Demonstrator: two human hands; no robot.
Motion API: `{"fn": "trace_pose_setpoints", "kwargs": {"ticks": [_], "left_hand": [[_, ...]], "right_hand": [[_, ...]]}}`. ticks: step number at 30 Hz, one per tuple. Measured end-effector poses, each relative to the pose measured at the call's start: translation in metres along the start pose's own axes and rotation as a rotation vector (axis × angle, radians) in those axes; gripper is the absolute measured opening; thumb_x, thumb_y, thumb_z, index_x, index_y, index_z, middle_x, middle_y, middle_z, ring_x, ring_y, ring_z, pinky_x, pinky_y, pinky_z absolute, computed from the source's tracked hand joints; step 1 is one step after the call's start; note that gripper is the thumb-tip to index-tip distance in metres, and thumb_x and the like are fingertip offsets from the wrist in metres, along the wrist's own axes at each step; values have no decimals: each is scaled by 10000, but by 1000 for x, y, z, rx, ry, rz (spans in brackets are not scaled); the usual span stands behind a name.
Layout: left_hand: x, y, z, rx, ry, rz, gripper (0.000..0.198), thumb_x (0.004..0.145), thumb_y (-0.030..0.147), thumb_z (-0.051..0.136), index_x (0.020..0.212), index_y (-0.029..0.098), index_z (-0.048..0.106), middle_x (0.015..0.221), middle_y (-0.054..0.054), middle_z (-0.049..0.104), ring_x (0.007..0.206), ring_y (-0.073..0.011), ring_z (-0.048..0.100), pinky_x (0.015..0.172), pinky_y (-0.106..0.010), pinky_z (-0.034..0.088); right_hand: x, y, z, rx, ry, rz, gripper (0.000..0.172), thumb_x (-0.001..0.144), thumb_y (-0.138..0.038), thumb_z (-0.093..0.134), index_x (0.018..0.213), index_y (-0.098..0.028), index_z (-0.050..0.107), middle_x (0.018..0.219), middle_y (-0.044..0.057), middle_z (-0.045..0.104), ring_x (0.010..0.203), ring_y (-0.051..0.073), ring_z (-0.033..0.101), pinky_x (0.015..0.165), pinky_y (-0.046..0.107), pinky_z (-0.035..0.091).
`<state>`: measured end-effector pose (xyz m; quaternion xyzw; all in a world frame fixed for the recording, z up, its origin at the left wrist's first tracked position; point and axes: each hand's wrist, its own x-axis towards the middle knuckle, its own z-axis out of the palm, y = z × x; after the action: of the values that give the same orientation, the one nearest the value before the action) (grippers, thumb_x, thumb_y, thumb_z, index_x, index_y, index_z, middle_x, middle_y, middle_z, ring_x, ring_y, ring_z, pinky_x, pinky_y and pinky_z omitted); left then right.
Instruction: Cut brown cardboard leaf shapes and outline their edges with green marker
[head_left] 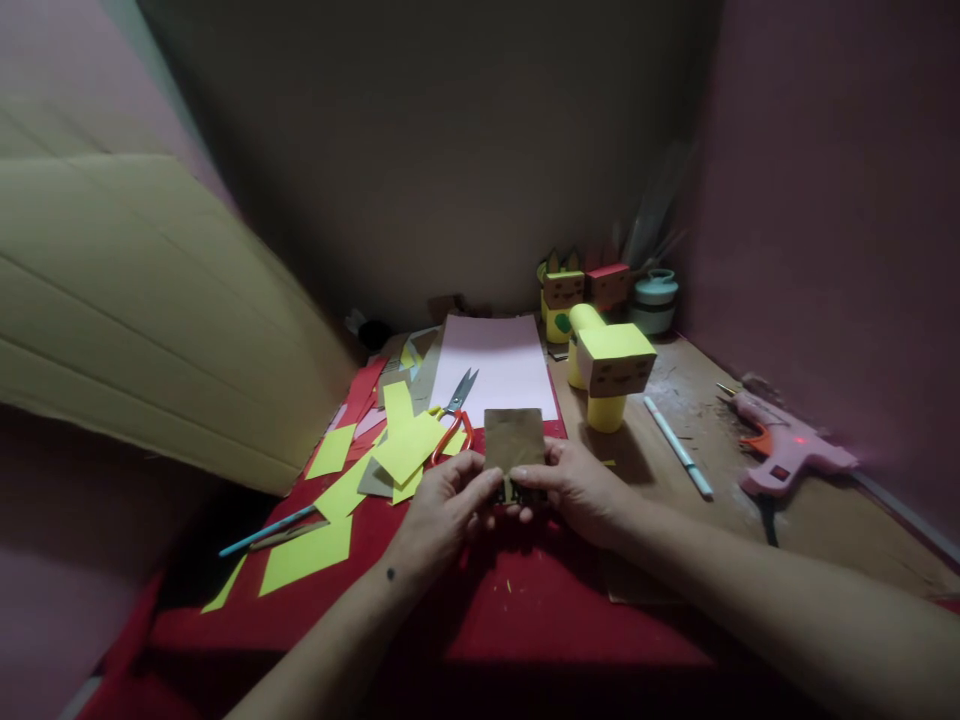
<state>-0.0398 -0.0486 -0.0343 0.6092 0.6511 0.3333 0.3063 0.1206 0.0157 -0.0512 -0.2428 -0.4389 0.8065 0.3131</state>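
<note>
Between my two hands, near the front of the table, is a small brown cardboard piece (514,440), roughly square, with dark marks along its lower edge. My left hand (455,497) grips its lower left corner, thumb on the face turned to me. On the lower right, my right hand (574,485) pinches it the same way. Just behind my left hand lie orange-handled scissors (455,415), blades apart and pointing away. Yellow paper pieces (409,447) overlap beside them on the left. A yellow paper-and-cardboard figure (616,362) with a drawn face stands beyond my right hand.
A pink glue gun (795,440) with a lit red light lies at the right. Nearer the middle is a white marker (677,447). A pale pink sheet (491,360) lies behind the scissors. At the left rests a blue pencil (268,530). A lidded pot (655,303) stands at the back.
</note>
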Motion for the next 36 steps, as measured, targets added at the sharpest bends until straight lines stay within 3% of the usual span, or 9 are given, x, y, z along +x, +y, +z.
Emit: {"fn": "trace_pose_setpoints", "kwargs": {"ticks": [2, 7, 12, 17, 20, 25, 27, 31, 36], "left_hand": [[12, -8, -13, 105, 50, -19, 307, 945, 419, 503, 1011, 137, 604, 845, -17, 645, 654, -114, 614, 595, -277, 538], [46, -40, -58, 518, 271, -15, 340, 893, 347, 600, 1183, 174, 567, 1253, -94, 564, 1093, -246, 573, 912, -475, 498], [56, -67, -75, 755, 385, -95, 373, 894, 369, 595, 1207, 171, 552, 1245, -97, 569, 1091, -252, 577, 916, -489, 493], [56, -79, -85, 772, 428, -147, 343, 907, 350, 582, 1195, 165, 554, 1169, -84, 604, 985, -213, 619, 832, -426, 540], [56, -80, -102, 775, 481, -211, 321, 912, 349, 576, 1172, 163, 566, 1133, -77, 617, 937, -196, 630, 795, -397, 553], [52, -66, -126, 888, 641, -242, 377, 903, 340, 586, 1238, 176, 531, 1281, -102, 545, 1109, -256, 568, 919, -490, 496], [52, -57, -118, 896, 590, -195, 365, 905, 338, 583, 1227, 173, 538, 1264, -99, 556, 1099, -252, 574, 914, -486, 499], [60, -39, -79, 845, 280, -64, 360, 914, 376, 566, 1206, 167, 547, 1152, -83, 611, 960, -206, 626, 817, -415, 545], [69, -30, -53, 870, 86, -113, 326, 909, 361, 576, 1171, 167, 566, 1146, -80, 611, 962, -205, 621, 820, -415, 542]], "right_hand": [[1, 0, -2, -16, 37, 4, 309, 657, -241, 751, 900, -113, 611, 696, 84, 691, 497, 125, 623, 432, 212, 439], [4, 3, -7, -48, 88, 16, 202, 727, -262, 710, 827, -131, 594, 655, 74, 667, 436, 112, 596, 373, 207, 390], [7, 2, -8, -54, 93, 21, 205, 751, -296, 683, 835, -134, 589, 658, 74, 660, 434, 118, 593, 372, 220, 388], [5, -1, -6, -56, 106, 32, 205, 760, -318, 645, 825, -136, 577, 638, 73, 653, 445, 118, 588, 378, 216, 388], [5, -1, -6, -54, 115, 33, 215, 763, -327, 627, 839, -133, 577, 641, 73, 653, 444, 121, 590, 377, 218, 385], [4, -3, -5, -41, 118, 25, 198, 755, -313, 615, 809, -124, 590, 625, 83, 651, 447, 141, 595, 377, 234, 395], [4, -4, -4, -38, 108, 17, 181, 745, -291, 614, 785, -115, 605, 609, 84, 644, 448, 142, 587, 373, 237, 398], [4, -3, -3, -27, 103, 4, 141, 719, -238, 611, 776, -109, 618, 618, 76, 632, 461, 128, 564, 360, 229, 402], [3, -4, -2, -2, 91, 15, 217, 666, -212, 589, 864, -125, 601, 610, 58, 617, 464, 136, 555, 345, 238, 421]]}}
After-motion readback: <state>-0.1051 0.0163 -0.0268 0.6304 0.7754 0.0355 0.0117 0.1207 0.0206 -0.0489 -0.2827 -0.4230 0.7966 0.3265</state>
